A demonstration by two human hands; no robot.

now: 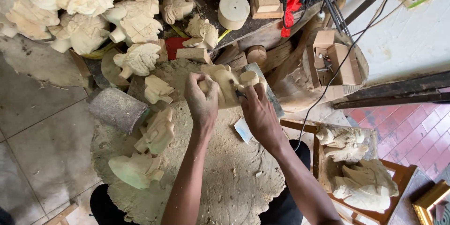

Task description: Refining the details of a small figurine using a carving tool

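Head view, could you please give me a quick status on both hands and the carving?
Left hand clamps pale wooden carving on the sawdust-covered work stump. Right hand presses a small tool to it. Loose carvings lie left, apart.

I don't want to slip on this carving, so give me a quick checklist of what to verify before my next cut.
1. Left hand gripping the pale wooden carving: ok, fingers wrap its left side.
2. Right hand holding the small carving tool against the piece: ok, tip meets the wood.
3. Left fingers out of the blade's path: cannot tell, the tip is mostly hidden.
4. Carving braced on the big stump: cannot tell, its underside is hidden.
5. Other carved pieces apart from both hands: ok.
6. Black cable away from the cut: ok, it runs to the right.
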